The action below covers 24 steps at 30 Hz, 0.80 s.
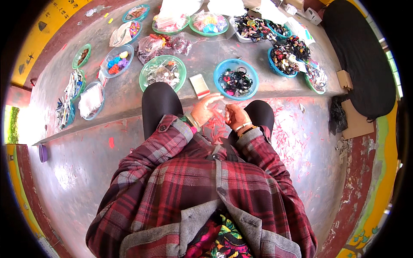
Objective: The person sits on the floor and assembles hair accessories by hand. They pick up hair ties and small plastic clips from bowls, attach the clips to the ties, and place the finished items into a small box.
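My left hand (204, 111) is over my lap, fingers stretched out toward the right and apart from the thumb. Close beside it, my right hand (237, 117) has its fingers curled in a pinch; what they hold, if anything, is too small to make out. A faint translucent patch shows between the hands, its kind unclear. Just beyond my right hand stands a blue bowl (217, 84) of black hair ties and pink pieces. A small white box with a red edge (199, 85) lies beyond my left hand. Left of it is a green bowl (143, 76) of clear packets.
On the raised ledge (204, 51) stand several more bowls of hair accessories, a bowl of coloured pieces (117, 62) and plastic bags (157, 46). Red scraps (284, 129) litter the floor between and beside my knees. A long black cushion-like thing (359, 60) is at the right.
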Motion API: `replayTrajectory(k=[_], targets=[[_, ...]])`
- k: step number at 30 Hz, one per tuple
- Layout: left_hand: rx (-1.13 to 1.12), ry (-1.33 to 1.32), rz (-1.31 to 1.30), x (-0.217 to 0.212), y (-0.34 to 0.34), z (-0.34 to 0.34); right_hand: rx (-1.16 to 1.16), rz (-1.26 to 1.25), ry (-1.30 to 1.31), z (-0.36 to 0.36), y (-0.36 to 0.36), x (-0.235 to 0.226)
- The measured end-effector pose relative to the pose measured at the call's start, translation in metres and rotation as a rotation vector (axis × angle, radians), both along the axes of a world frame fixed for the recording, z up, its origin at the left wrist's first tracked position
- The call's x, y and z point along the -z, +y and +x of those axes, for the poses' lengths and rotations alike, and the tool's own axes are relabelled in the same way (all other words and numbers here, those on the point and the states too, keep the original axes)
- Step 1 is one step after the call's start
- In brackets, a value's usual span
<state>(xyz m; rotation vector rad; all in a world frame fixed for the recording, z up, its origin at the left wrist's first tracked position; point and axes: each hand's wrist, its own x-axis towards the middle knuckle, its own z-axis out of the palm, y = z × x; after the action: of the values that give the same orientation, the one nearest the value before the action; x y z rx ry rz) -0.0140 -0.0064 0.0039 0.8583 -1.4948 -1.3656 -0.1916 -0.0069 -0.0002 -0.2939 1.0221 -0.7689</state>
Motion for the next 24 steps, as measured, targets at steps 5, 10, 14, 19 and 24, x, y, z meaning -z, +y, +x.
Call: replayTrajectory(k=[5,10,14,19,24], targets=[[-0.040,0.080,0.004,0.007,-0.001,0.003,-0.087,0.051,0.061,0.004,0.000,-0.009],[-0.099,0.180,0.533,-0.005,-0.007,0.012,0.092,-0.207,0.276,0.005,0.003,-0.015],[-0.106,0.252,0.662,-0.009,-0.005,0.016,-0.020,-0.441,0.340,0.007,0.003,-0.025],[-0.079,0.228,0.656,-0.006,-0.005,0.015,-0.289,-0.500,0.309,0.004,0.005,-0.021],[-0.060,0.170,0.655,-0.006,-0.003,0.013,-0.209,-0.402,0.315,0.005,0.007,-0.025]])
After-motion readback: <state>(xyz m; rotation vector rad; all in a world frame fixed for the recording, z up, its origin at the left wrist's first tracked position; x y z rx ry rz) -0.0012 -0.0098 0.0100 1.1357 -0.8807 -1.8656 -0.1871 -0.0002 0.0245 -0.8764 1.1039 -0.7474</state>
